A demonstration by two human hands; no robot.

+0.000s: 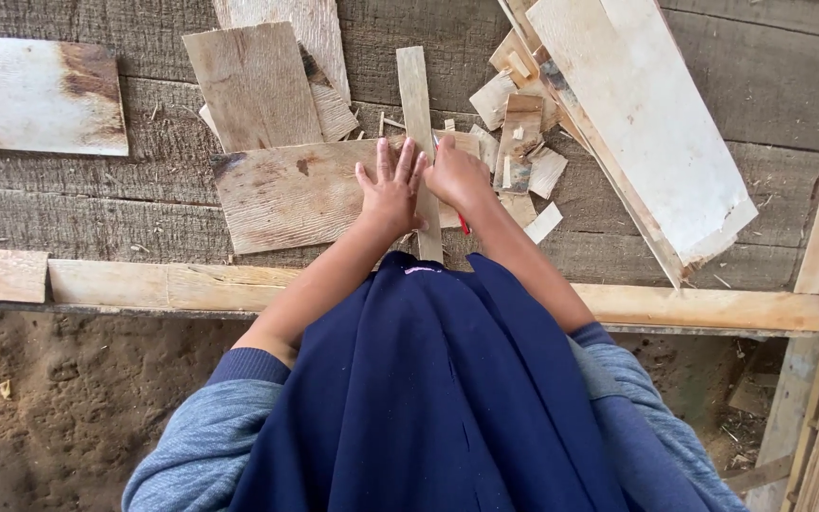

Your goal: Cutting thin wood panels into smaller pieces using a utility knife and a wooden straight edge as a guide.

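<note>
My left hand (391, 190) lies flat with fingers spread on a weathered wooden board (286, 194), pressing against a narrow wooden strip (416, 104) that runs away from me across the board. My right hand (457, 175) is closed around a red pencil (464, 224), its red end showing below the hand, and it rests on the right side of the strip. Both forearms are bare, with blue-grey sleeves pushed up.
The rough grey plank workbench (97, 204) holds another board (253, 85), a pale panel (35, 95) at the left, a long white plank (651, 123) at the right and several offcuts (523, 142). A timber rail (191, 284) edges the bench; below is a dirt floor (78, 398).
</note>
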